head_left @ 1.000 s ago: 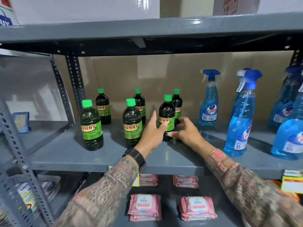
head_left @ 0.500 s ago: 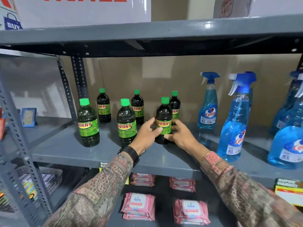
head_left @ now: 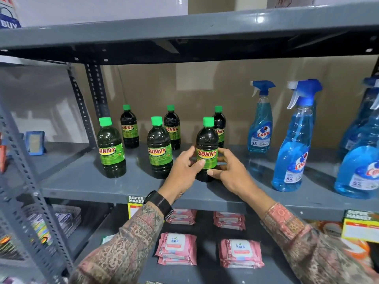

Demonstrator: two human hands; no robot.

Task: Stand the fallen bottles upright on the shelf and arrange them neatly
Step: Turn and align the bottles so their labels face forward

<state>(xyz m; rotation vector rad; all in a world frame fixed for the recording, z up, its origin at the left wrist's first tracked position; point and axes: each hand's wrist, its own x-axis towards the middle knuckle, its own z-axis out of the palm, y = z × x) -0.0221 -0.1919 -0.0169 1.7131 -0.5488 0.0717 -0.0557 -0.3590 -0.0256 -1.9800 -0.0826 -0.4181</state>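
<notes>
Several dark Sunny bottles with green caps stand upright on the grey shelf (head_left: 86, 181), in a front row and a back row. The front right bottle (head_left: 207, 140) is gripped low down by both hands: my left hand (head_left: 182, 173) on its left side, my right hand (head_left: 229, 171) on its right side. The front middle bottle (head_left: 159, 148) and front left bottle (head_left: 111, 148) stand free. Behind them stand three smaller-looking bottles (head_left: 129, 128), (head_left: 172, 128), (head_left: 219, 126). No bottle lies on its side.
Blue Colin spray bottles (head_left: 260, 119), (head_left: 295, 144), (head_left: 361, 173) stand to the right on the same shelf. A shelf board (head_left: 184, 25) runs overhead. Pink Kara wipe packs (head_left: 176, 249) lie on the shelf below. A perforated upright (head_left: 96, 87) stands at the back left.
Both hands have closed around the front right bottle and drawn it forward toward the shelf's front edge, in line with the other two front bottles.
</notes>
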